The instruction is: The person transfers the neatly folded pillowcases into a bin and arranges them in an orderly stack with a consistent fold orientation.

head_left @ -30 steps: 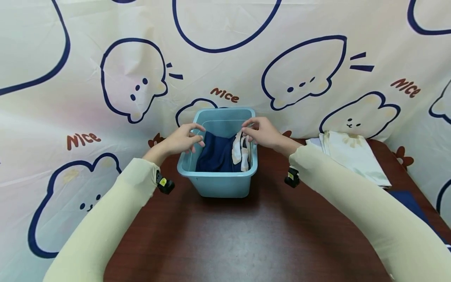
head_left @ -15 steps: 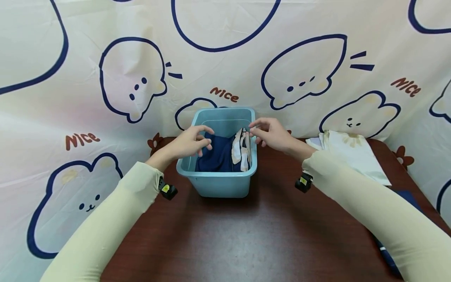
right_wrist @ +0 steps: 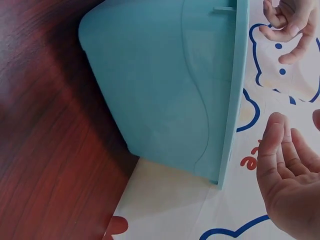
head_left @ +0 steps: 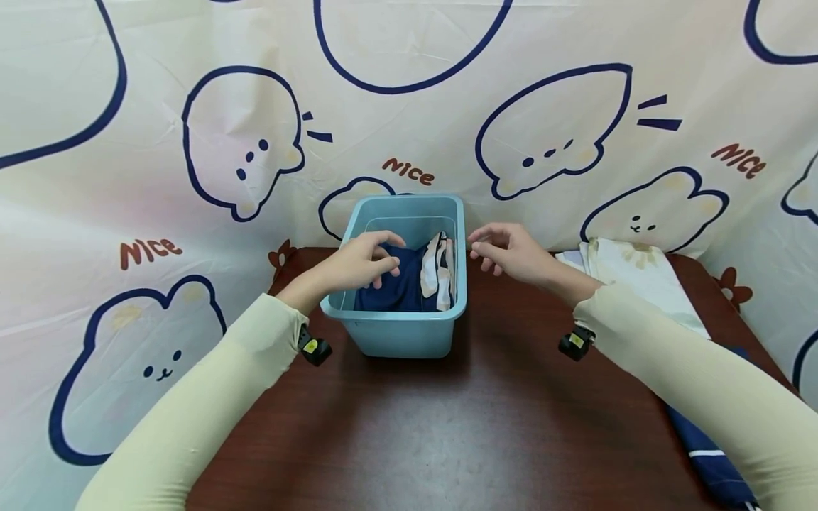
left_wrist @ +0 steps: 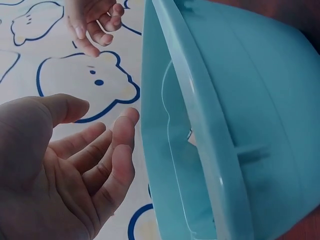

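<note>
A light-blue plastic bin (head_left: 402,335) stands on the dark wooden table. Inside it lies a dark navy folded cloth (head_left: 395,287), and against the bin's right wall stands a cream, black and pinkish patterned cloth (head_left: 437,273). Over the bin's left side hovers my left hand (head_left: 364,262), fingers loosely bent around nothing. My right hand (head_left: 508,252) is just outside the right rim, also holding nothing. Both hands appear apart from the bin in the wrist views, the left hand (left_wrist: 85,165) above its rim and the right hand (right_wrist: 292,175) beside it.
At the back right of the table lies a folded white cloth (head_left: 639,273) with a pale brown print. A navy cloth with white stripes (head_left: 709,454) lies at the right edge, partly under my right sleeve. A patterned white sheet (head_left: 396,128) hangs behind the bin.
My right hand has let go of the patterned cloth's top and moved right, out past the rim. The left hand has shifted right, further over the bin.
</note>
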A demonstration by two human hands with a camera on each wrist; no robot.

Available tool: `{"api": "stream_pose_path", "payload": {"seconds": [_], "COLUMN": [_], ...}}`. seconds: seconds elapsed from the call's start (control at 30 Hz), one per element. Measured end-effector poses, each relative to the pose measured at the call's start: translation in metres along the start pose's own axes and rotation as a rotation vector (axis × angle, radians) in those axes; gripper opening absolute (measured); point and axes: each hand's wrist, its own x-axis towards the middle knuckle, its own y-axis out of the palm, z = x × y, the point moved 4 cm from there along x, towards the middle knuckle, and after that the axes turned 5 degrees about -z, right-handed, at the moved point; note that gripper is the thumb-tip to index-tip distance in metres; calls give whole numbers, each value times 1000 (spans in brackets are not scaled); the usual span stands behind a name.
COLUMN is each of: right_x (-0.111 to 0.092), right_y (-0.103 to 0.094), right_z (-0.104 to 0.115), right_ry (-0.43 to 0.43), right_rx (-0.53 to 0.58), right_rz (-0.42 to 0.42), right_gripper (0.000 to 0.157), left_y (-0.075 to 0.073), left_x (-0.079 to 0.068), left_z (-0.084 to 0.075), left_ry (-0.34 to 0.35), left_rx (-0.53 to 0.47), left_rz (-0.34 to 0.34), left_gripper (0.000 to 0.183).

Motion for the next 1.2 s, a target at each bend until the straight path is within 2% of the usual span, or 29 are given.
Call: {"api": "stream_pose_path", "payload": {"seconds": [0.17, 0.6, 0.93, 1.2], "right_x": [-7, -19, -23, -25], "right_y": [-8, -22, -22, -28], "right_z": [-7, -21, -27, -36], "right_ry": [-1, 41, 33, 22], "right_rx": [-14, -39, -42, -70], "right_rz": [-12, -17, -5, -22], "right_gripper": [30, 31, 30, 27], "left_y": [4, 21, 25, 34], "left_x": [-2, -11, -10, -6], "left_z": [-9, -37, -41, -48], "left_ry": [11, 110, 115, 120], "left_rx": [-24, -75, -81, -70], "left_rz": [11, 57, 55, 41], "left_gripper": [36, 37, 37, 35]}}
